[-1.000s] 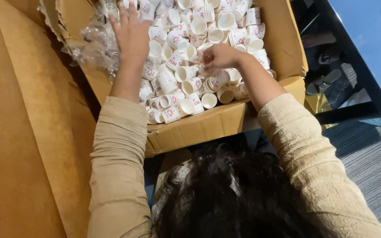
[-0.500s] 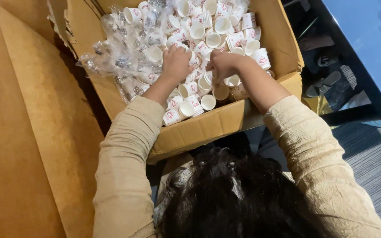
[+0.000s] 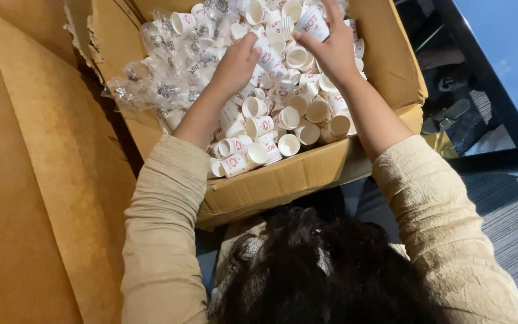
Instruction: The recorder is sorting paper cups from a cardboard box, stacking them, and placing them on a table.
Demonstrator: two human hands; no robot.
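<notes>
View from above the head, looking down into an open cardboard box (image 3: 283,180) heaped with small white paper cups (image 3: 271,120) bearing red print.

Left hand (image 3: 235,63): raised over the heap near its middle, fingers closed around a short stack of cups (image 3: 263,51) whose long axis runs from about 7 o'clock up toward 1 o'clock.

Right hand (image 3: 334,51): just at 3 o'clock of the left hand, fingers pinched on a single cup (image 3: 312,24), mouth tilted toward 11 o'clock. The two hands are near one another but apart; the held cup lies at 1 o'clock of the stack's upper end, close beside it, and the right hand is the nearer to it.

Loose cups lie below both hands, from 5 to 7 o'clock of them, mostly on their sides or mouth-up, some nested in short runs.

Packaging: a crumpled clear plastic bag (image 3: 163,78) with more cups inside it fills the box at 9 o'clock of the left hand. A torn brown flap (image 3: 85,36) rises at 10 o'clock; a broad cardboard sheet (image 3: 25,198) occupies the 8 o'clock side. Dark hair (image 3: 319,270) fills the 6 o'clock edge; beige sleeves (image 3: 163,228) cover both forearms.
</notes>
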